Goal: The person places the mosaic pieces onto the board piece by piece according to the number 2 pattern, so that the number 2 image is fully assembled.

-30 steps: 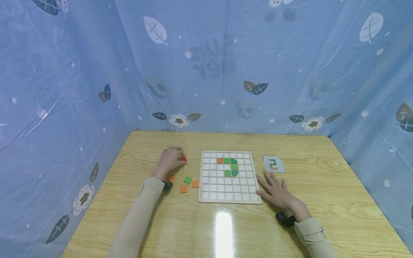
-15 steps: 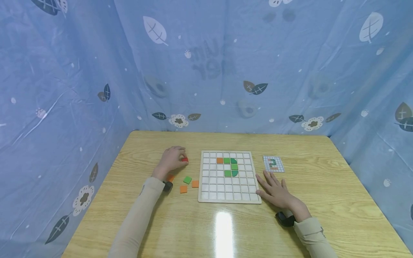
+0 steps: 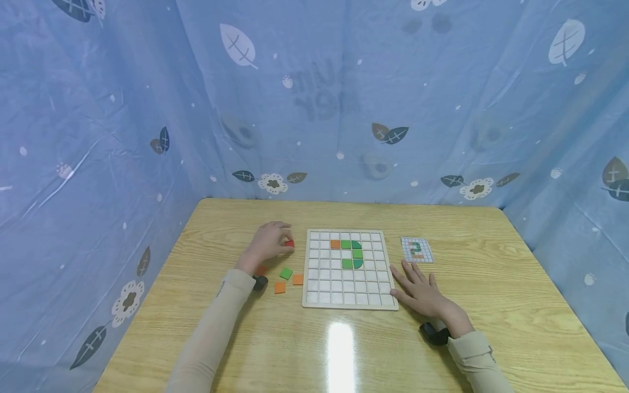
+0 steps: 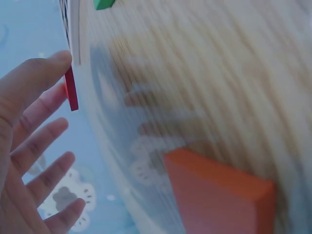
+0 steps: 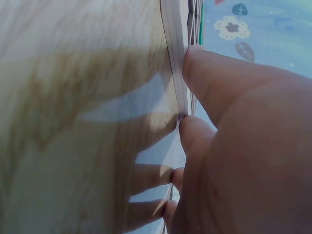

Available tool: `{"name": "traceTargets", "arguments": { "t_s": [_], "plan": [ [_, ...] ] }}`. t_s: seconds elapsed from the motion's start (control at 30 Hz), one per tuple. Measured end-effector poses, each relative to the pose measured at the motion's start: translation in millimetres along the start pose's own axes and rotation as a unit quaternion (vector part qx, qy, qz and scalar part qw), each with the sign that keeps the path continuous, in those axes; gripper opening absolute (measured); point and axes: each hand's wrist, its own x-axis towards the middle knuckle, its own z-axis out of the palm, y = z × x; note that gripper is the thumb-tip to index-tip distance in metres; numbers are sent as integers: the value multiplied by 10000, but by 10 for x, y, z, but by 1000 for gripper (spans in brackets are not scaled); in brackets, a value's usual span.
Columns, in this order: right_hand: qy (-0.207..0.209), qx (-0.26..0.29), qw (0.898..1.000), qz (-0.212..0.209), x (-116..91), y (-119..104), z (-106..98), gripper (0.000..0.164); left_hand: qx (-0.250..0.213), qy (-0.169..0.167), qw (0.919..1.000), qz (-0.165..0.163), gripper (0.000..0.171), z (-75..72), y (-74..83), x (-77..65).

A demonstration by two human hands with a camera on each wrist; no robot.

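My left hand (image 3: 267, 241) pinches a red tile (image 3: 290, 244) between thumb and index finger, just left of the gridded board (image 3: 324, 286). In the left wrist view the red tile (image 4: 71, 90) appears edge-on, held off the table, with the other fingers spread. My right hand (image 3: 422, 295) lies with fingers spread at the board's right edge. Its thumb (image 5: 214, 73) touches the board's rim in the right wrist view. On the grid sit an orange tile (image 3: 335, 244), several green square tiles (image 3: 357, 254) and two dark green rounded tiles (image 3: 358, 264).
Loose tiles lie left of the board: a green one (image 3: 286, 274), orange ones (image 3: 280, 287) and a reddish-orange one (image 3: 261, 270) by the left wrist. A small pattern card (image 3: 417, 250) lies right of the board. A blue patterned curtain (image 3: 314, 109) surrounds the wooden table (image 3: 236, 338).
My left hand has moved slightly right toward the board, carrying the red tile. The right hand and the board have stayed where they were.
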Motion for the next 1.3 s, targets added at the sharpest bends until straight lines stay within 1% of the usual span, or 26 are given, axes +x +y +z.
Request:
{"name": "traceTargets", "arguments": {
  "t_s": [0.13,0.33,0.47,0.63,0.83,0.97,1.03,1.17,1.2,1.3],
  "plan": [
    [-55,-33,10000,56,0,-3,-12,63,-15,-27,9999,111,23,14,21,21],
    [-105,-80,9999,67,4,-12,-24,63,-74,-185,9997,138,22,8,65,45],
    [-96,-111,9999,71,11,-3,-23,63,-47,-255,9993,268,23,12,104,75],
    [-96,-127,9999,64,9,-1,-16,64,-13,-254,9987,451,23,55,156,118],
    [59,-17,9999,-90,19,64,36,64,-97,-269,9977,609,21,84,248,149],
    [5,-16,9999,-101,27,127,74,64,-148,-311,9970,691,20,95,313,163],
    [-77,-47,10000,-30,32,149,83,65,-184,-326,9966,734,20,108,346,171],
    [-63,-11,10000,-12,23,103,59,64,-223,-393,9961,756,21,137,411,179],
    [-65,-75,10000,-3,18,88,56,64,-260,-402,9959,772,21,142,427,182],
    [48,-18,10000,-79,3,47,46,63,-325,-497,9952,773,19,152,477,191]
  ]
}}
